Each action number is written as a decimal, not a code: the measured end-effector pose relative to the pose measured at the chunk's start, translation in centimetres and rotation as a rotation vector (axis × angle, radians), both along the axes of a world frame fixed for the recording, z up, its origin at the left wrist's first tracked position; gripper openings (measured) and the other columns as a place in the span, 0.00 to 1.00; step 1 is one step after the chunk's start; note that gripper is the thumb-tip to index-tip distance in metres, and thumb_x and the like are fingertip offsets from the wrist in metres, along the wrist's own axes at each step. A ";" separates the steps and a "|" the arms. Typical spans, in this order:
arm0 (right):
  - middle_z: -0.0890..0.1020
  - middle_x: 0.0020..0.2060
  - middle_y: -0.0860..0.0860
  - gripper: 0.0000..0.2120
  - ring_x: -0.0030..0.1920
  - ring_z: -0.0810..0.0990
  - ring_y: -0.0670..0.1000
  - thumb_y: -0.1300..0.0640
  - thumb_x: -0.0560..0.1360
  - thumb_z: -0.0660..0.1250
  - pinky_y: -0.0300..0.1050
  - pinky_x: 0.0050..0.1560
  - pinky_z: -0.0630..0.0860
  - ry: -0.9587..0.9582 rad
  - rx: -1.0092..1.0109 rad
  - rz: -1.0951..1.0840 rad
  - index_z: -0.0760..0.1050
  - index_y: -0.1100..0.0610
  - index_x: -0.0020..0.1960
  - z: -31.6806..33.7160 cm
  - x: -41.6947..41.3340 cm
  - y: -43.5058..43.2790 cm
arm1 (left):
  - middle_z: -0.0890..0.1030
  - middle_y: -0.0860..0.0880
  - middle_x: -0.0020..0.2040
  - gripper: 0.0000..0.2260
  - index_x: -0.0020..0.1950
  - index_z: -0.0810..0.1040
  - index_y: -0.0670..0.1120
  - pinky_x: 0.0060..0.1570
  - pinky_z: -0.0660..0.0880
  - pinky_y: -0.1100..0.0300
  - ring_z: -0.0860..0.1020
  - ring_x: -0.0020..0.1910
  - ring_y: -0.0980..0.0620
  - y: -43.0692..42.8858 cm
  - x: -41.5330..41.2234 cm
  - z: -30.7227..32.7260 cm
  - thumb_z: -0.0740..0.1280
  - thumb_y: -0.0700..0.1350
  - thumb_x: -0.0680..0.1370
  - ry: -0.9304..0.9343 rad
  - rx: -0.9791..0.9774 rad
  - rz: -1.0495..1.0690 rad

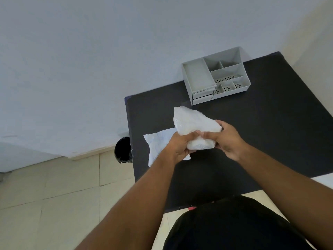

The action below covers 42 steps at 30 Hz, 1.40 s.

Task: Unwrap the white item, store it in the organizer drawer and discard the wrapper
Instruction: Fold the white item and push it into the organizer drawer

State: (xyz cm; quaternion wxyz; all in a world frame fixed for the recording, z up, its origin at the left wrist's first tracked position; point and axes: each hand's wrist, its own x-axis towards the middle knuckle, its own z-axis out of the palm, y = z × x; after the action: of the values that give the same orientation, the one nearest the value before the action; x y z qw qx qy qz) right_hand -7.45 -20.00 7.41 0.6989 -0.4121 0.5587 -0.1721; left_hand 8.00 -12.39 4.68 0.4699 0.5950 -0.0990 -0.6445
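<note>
Fingers of my left hand (pixel 180 147) and right hand (pixel 228 139) clench the soft white plastic-wrapped bundle (pixel 193 126) above the black table (pixel 270 123); its long axis slants up-left, away from me.

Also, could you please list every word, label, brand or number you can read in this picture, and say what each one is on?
No text here can be read.
White wrapper lying on the black table: faint bluish marks, too blurred to read.
White item held in the left hand and right hand: no print visible.
Grey organizer: no label, only perforated holes.
Black bin: no markings visible.
</note>
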 end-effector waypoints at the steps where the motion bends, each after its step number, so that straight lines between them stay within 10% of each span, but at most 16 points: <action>1: 0.81 0.59 0.52 0.34 0.57 0.82 0.55 0.63 0.67 0.81 0.58 0.55 0.83 0.062 -0.067 -0.013 0.72 0.53 0.69 -0.2 0.1 -0.1 | 0.84 0.46 0.62 0.25 0.69 0.76 0.48 0.55 0.82 0.47 0.82 0.61 0.44 -0.1 0.0 -0.2 0.78 0.50 0.74 -0.061 0.007 -0.023; 9: 0.82 0.56 0.51 0.25 0.56 0.82 0.54 0.64 0.70 0.78 0.56 0.53 0.84 0.039 -0.189 0.067 0.74 0.50 0.62 -0.3 0.8 -2.6 | 0.84 0.51 0.57 0.19 0.61 0.78 0.51 0.55 0.80 0.50 0.82 0.57 0.48 -1.2 0.7 0.1 0.78 0.51 0.74 -0.212 0.054 0.017; 19: 0.87 0.54 0.55 0.16 0.54 0.86 0.57 0.54 0.76 0.73 0.61 0.58 0.81 -0.122 0.199 0.128 0.79 0.57 0.62 -1.0 -1.4 -9.1 | 0.85 0.48 0.61 0.20 0.64 0.80 0.50 0.65 0.77 0.41 0.81 0.63 0.45 -3.3 -1.1 0.5 0.78 0.44 0.74 -0.090 0.098 -0.154; 42: 0.84 0.45 0.54 0.10 0.45 0.82 0.55 0.50 0.80 0.67 0.57 0.52 0.82 -0.005 0.002 0.140 0.82 0.55 0.47 -0.3 -3.5 -10.9 | 0.85 0.45 0.59 0.26 0.68 0.77 0.43 0.46 0.84 0.53 0.84 0.57 0.45 -4.4 -5.5 1.0 0.80 0.43 0.72 -0.100 0.096 0.166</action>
State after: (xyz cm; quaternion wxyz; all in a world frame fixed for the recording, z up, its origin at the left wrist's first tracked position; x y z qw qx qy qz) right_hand -10.96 -30.89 7.12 0.7110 -0.4491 0.5268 -0.1232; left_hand 2.54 -16.77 5.70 0.4870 0.6543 -0.0416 -0.5770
